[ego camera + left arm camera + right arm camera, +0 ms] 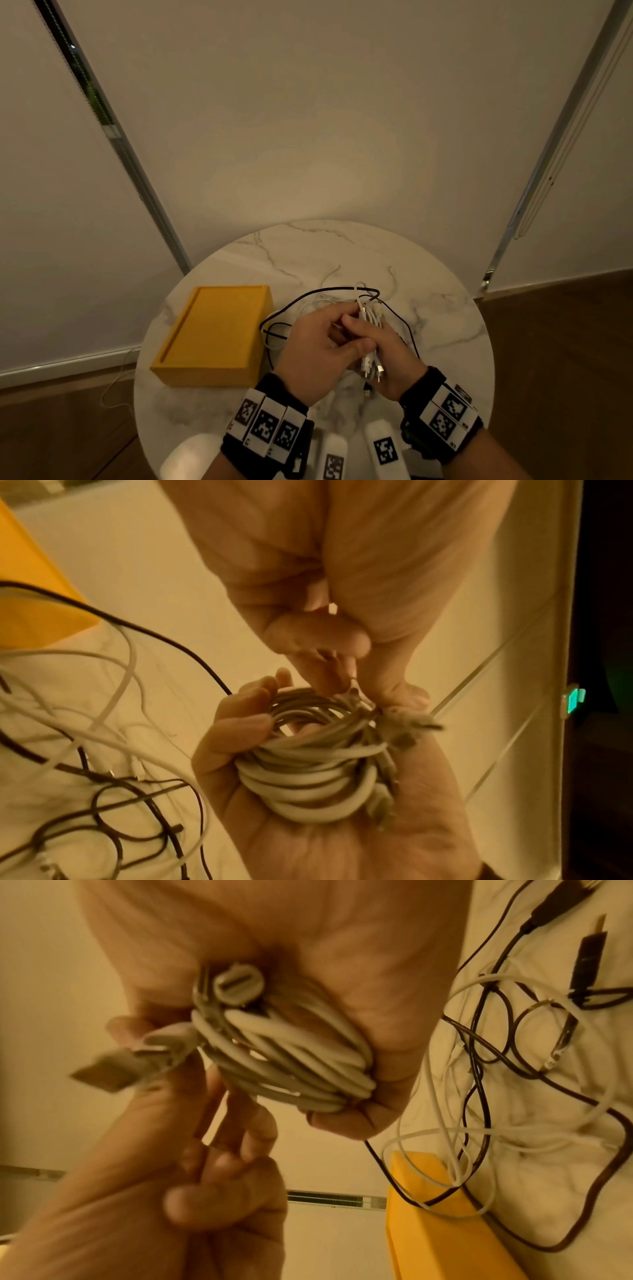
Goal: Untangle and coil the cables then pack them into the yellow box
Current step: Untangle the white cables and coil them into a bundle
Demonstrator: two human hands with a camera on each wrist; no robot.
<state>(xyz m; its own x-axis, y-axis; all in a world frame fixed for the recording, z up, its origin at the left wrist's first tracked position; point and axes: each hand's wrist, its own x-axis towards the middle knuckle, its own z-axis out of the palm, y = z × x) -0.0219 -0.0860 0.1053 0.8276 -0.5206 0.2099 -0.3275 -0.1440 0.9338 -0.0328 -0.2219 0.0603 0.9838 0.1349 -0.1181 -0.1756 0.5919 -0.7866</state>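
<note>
The round marble desk [342,246] carries everything, and both hands work just above its middle. The yellow box [219,335] lies flat beside the left hand [315,349], on its outer side. Nothing coiled can be seen in or on it, so packing has not begun. It is near enough to take a finished bundle without a long reach.

Under and beyond the hands sprawls the tangle of loose cables [308,294], black and white strands crossing each other. One black loop and one white loop reach the edge of the box. These probably need sorting next, and they could snag whatever is carried across them.

The left hand's fingers are curled around a white coil [308,772] lying in its palm, which keeps the loops from springing open. The right hand [394,356] meets it from the other side. The wrist views are blurred, but its thumb and fingers seem to pinch the plug [113,1066] at the coil's free end, likely to tuck it in.
</note>
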